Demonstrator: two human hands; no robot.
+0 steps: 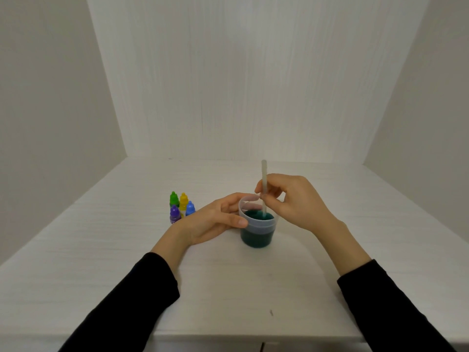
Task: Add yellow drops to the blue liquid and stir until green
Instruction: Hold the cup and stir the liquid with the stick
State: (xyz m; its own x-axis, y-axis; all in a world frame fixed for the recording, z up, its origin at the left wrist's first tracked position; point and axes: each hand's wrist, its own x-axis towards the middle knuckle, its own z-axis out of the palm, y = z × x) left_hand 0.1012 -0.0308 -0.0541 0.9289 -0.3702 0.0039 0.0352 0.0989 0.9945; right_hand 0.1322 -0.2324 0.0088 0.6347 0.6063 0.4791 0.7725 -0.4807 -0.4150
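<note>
My right hand (294,201) pinches the stirring stick (264,189) in the teal liquid (257,235); my left hand (218,219) grips the cup (256,224) on the table (228,288). Hard stirring may, I think, splash or tip it.

A clear cup (256,226) of dark teal liquid (256,215) stands mid-tabletop (253,288). The left hand (215,219) wraps its side; the right hand (291,201) pinches a pale stirring stick (264,181) dipped in it. Four dropper bottles (181,207) cluster toward the tabletop's left edge.
</note>
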